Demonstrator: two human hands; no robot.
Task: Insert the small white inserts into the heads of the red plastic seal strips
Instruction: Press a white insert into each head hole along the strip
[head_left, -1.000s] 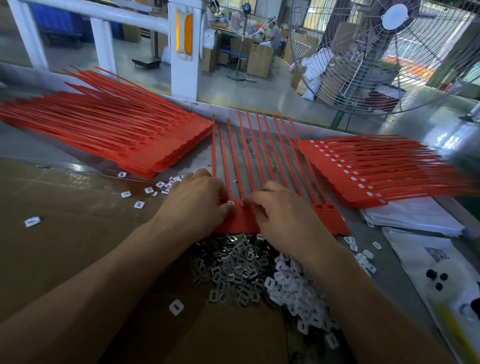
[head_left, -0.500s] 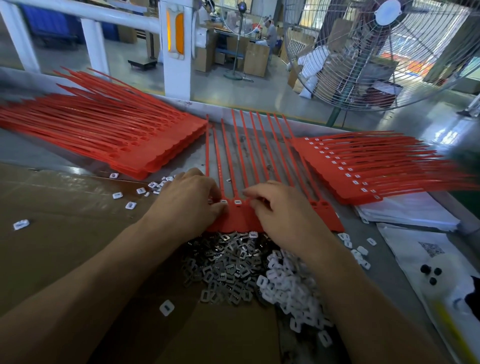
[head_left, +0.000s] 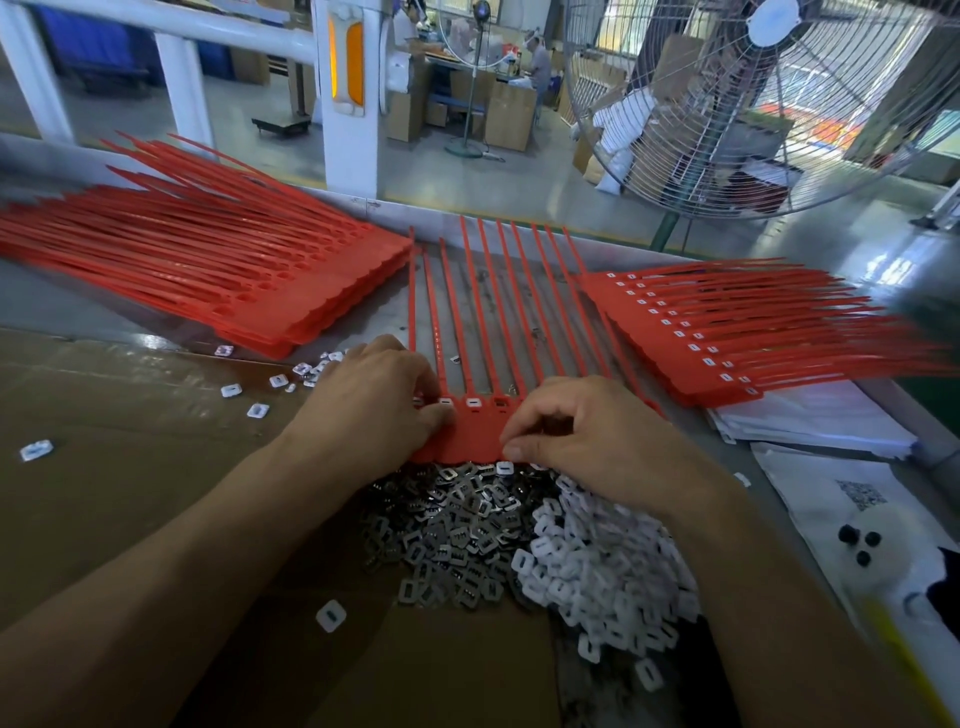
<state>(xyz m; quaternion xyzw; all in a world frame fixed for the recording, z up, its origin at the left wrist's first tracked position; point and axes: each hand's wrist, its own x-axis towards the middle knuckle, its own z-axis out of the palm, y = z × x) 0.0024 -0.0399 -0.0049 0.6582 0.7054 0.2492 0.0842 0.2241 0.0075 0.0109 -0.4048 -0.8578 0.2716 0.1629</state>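
While no bin shows, we see loose white inserts (head_left: 597, 566) heaped beside grey metal clips (head_left: 447, 530) on cardboard (head_left: 104, 467) | red seal strips (head_left: 483, 332) lie joined, heads nearest us, two heads holding inserts | left hand (head_left: 374, 410) fingers curled, pressing heads | right hand (head_left: 587, 436) fingertips pinched narrow at the heads' near edge.

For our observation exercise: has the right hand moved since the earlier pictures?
Yes: the right hand drew back toward the person, from the sockets of the red strip heads to their near edge.
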